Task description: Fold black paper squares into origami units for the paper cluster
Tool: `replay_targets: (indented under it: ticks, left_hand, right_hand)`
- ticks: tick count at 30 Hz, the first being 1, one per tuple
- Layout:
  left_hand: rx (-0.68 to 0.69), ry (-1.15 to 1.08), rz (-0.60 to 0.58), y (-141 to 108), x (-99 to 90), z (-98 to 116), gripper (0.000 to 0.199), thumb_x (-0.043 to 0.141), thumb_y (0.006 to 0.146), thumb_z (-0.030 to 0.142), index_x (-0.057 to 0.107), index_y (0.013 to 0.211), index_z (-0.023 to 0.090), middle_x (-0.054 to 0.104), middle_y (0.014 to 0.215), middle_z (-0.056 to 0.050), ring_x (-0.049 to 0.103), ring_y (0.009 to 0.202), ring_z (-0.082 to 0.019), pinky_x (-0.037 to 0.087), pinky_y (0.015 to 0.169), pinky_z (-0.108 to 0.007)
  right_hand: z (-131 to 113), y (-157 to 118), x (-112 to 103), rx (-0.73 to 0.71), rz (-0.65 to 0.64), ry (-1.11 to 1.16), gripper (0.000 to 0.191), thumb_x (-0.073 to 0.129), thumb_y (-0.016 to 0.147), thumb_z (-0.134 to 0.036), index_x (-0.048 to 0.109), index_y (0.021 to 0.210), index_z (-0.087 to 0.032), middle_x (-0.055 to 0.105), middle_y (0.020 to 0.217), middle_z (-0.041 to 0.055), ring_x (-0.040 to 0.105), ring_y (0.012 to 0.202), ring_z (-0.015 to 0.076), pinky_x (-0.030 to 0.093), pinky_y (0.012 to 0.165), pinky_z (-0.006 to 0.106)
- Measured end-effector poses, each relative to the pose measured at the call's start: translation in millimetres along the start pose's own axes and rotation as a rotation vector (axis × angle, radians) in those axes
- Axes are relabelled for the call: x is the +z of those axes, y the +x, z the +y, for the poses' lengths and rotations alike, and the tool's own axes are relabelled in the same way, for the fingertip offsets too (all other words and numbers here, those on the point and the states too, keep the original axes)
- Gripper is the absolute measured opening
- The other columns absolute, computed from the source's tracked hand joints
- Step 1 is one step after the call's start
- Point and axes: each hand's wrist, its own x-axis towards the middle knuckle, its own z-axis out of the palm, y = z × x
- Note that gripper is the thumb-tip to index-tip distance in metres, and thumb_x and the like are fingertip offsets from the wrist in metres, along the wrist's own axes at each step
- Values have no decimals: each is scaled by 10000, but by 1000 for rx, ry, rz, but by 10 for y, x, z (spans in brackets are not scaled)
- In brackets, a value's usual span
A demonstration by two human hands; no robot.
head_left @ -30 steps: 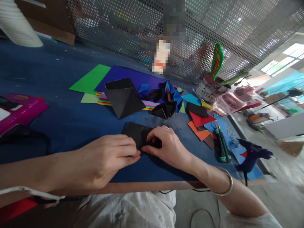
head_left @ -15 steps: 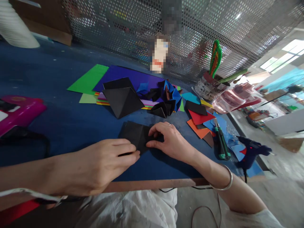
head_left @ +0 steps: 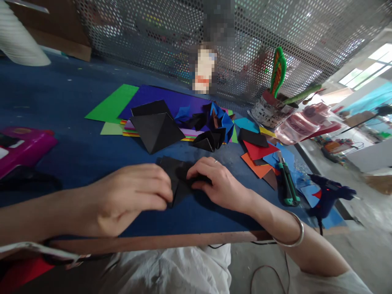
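Observation:
A folded piece of black paper (head_left: 170, 167) lies on the blue tabletop between my hands. My left hand (head_left: 134, 194) has its fingers curled together at the paper's left and lower edge; the fingertips are partly turned from view. With thumb and fingers, my right hand (head_left: 222, 183) pinches the paper's right side. Just beyond stands a larger folded black paper shape (head_left: 156, 128). To its right are small folded black paper pieces (head_left: 206, 141) and a blue and black folded paper cluster (head_left: 225, 122).
Coloured paper sheets (head_left: 113, 104) lie under the folded shapes. At right are paper scraps (head_left: 257, 152), a green utility knife (head_left: 288, 183), a glue gun (head_left: 329, 194) and a pot of tools (head_left: 266, 110). A magenta device (head_left: 30, 149) sits at left. Perforated metal (head_left: 147, 49) stands behind.
My left hand has drawn back slightly to the left and its fingers have curled in. A flap of the black paper has shifted. My right hand stays at the paper's right side.

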Motion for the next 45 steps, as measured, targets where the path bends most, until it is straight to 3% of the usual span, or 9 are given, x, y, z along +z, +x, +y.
replay_targets:
  ticks: [5, 9, 17, 21, 25, 31, 37, 41, 45]
  left_hand:
    - [-186, 35, -24, 131, -245, -99, 507, 393, 1050, 27, 785, 1211, 305, 773, 1379, 19, 725, 1311, -183, 566, 1164, -304]
    - [-132, 43, -131, 138, -264, -102, 584, 370, 1035, 15, 776, 1334, 308, 746, 1456, 15, 693, 1392, -195, 541, 1219, -315]
    - [-61, -50, -148, 130, -218, -172, 470, 519, 1015, 13, 802, 1252, 303, 795, 1333, -55, 697, 1339, -237, 541, 1212, -382]
    - [-24, -141, -146, 112, -186, -144, 355, 562, 1077, 85, 822, 1159, 313, 824, 1162, -28, 738, 1133, -216, 547, 1105, -355]
    - [-86, -142, -128, 114, -129, -152, 306, 579, 1110, 113, 834, 1074, 278, 808, 1049, -13, 735, 959, -164, 554, 911, -255]
    - [-185, -192, 4, 145, 37, -183, 190, 645, 1107, 175, 824, 1112, 236, 788, 953, 8, 755, 874, -126, 557, 808, -190]
    - [-322, -181, -5, 199, 56, -105, 171, 679, 1051, 144, 810, 994, 240, 798, 930, 30, 763, 856, -136, 559, 789, -216]
    - [-410, -185, 30, 218, 103, -88, 148, 785, 969, 179, 767, 1105, 236, 776, 980, 35, 732, 844, -142, 560, 760, -226]
    - [-363, -111, 119, 182, 173, -99, 59, 749, 998, 199, 701, 983, 232, 708, 996, 24, 688, 856, -149, 550, 786, -251]
  right_hand:
    - [13, -43, 17, -195, -61, 20, 419, 487, 1027, 40, 803, 1125, -217, 756, 1119, 80, 709, 1085, 221, 588, 964, 369]
    - [24, -46, 18, -244, -28, 37, 408, 493, 1036, 29, 821, 1128, -197, 761, 1081, 84, 720, 1051, 212, 606, 932, 350]
    - [71, -34, 56, -305, 13, 26, 447, 501, 996, 52, 852, 1124, -193, 759, 1044, 80, 724, 1002, 202, 615, 879, 335]
    - [97, -27, 62, -357, -7, 18, 523, 515, 914, 91, 872, 1129, -224, 756, 1060, 64, 721, 995, 188, 615, 881, 333]
    - [114, -25, 53, -389, -34, 9, 550, 528, 882, 96, 872, 1168, -223, 760, 1087, 66, 722, 1007, 191, 616, 893, 347]
    - [117, -14, 59, -407, -33, 40, 535, 511, 896, 96, 878, 1147, -200, 763, 1083, 76, 728, 1010, 196, 615, 932, 378]
    - [117, -5, 60, -413, -23, 37, 503, 533, 919, 86, 880, 1116, -221, 762, 1064, 62, 715, 973, 182, 611, 931, 383]
    - [124, -14, 67, -388, -35, 23, 516, 537, 917, 84, 877, 1129, -242, 762, 1084, 56, 723, 1009, 187, 607, 941, 382]
    - [120, -19, 70, -396, -28, 17, 491, 534, 940, 69, 874, 1126, -234, 768, 1078, 57, 729, 988, 182, 608, 931, 375]
